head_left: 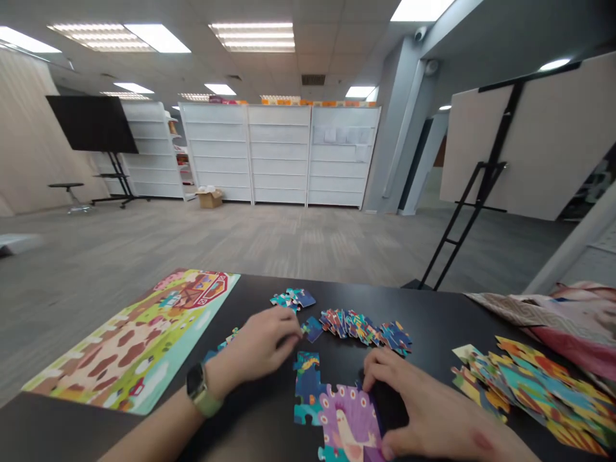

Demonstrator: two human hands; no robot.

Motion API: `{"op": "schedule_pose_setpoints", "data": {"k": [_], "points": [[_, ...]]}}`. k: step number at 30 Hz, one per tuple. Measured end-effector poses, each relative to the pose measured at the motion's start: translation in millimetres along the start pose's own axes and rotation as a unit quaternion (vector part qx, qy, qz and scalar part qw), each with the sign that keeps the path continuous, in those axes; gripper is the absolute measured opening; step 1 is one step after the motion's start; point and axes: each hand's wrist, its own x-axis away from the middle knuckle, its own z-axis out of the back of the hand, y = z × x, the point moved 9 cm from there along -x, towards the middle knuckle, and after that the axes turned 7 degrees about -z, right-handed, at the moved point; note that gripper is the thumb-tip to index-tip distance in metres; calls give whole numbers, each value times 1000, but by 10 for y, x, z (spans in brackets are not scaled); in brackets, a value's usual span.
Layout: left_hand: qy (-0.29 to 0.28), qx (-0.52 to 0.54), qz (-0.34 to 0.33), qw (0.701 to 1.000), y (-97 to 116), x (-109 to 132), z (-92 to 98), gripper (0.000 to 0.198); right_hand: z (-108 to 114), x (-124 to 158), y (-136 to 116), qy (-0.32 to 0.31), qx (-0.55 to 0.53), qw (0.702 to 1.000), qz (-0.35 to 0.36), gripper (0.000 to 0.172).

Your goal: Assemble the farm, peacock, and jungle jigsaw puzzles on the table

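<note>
- Right hand (418,403): thumb and fingers spread in a wide curve, tips at the right edge of the joined puzzle (349,417), probably to steady or square that side.
- Left hand (260,340): beyond and left of the joined puzzle, fingers bent beside a loose blue piece (312,329); I cannot tell whether it grips anything.
- The joined puzzle lies flat on the black table (437,314), between the forearms, likely kept close for easy reach. Its purple bird stands head away from the person; the blue strip along its left runs near to far, its long axis pointing away.
- Beyond the joined puzzle, a row of pieces (353,326) runs left to right, perhaps spread for picking out.
- Right of it, well apart, a yellowish pile (543,391), seemingly kept separate by colour.
- Left of it, the cow picture (129,346), its long axis slanting from near left to far right.
</note>
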Motion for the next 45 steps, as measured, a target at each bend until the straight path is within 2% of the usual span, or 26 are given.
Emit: {"op": "schedule_pose_setpoints", "data": {"k": [2,4,6,8,11,15,19,22,24,27,30,33,35,37,39,41,43,45], "points": [[39,-18,89,995,-380,91,252,25,-1,-1,5,2,-3,1000,-1,51],[11,-24,150,988,-707,224,378,26,-3,-4,17,3,-6,1000,-8,52],[-32,-15,173,984,-897,352,414,23,-8,-8,25,2,-9,1000,-14,53],[-76,-5,187,979,-980,455,365,26,-12,-11,20,0,-13,1000,-16,51],[-122,4,212,970,-995,521,213,41,-17,-12,10,-2,-13,1000,-15,50],[-135,11,221,966,-971,459,86,39,-22,-19,15,-3,-13,1000,-14,50],[-137,20,226,964,-1011,500,157,39,-26,-24,32,-1,-12,1000,-14,48],[-164,18,270,949,-1041,694,230,49,-27,-14,35,-2,-11,1000,-16,48],[-186,-9,312,932,-1036,854,248,48,-26,-3,24,-6,-11,1000,-16,48],[-208,-37,338,917,-949,1042,232,40,-6,11,-1,-2,-12,1000,-9,49],[-196,14,308,931,-759,1091,267,28,13,13,-19,8,-10,1000,9,51],[-160,120,237,951,-413,890,375,11,12,4,-44,19,-8,999,36,53],[-116,172,170,963,-105,588,417,4,-3,-5,-62,24,-6,999,47,54],[-72,207,74,973,235,203,348,9,-26,-14,-76,24,-2,998,51,56],[-58,252,10,966,453,-143,119,12,-46,-20,-85,21,2,998,53,56],[-76,239,-27,968,526,-385,-186,16,-60,-20,-86,16,2,998,54,57],[-84,229,-33,969,473,-496,-431,19,-60,-14,-86,13,0,998,56,57],[-86,221,-31,971,384,-497,-571,21,-53,-6,-92,13,-5,998,58,56]]}}
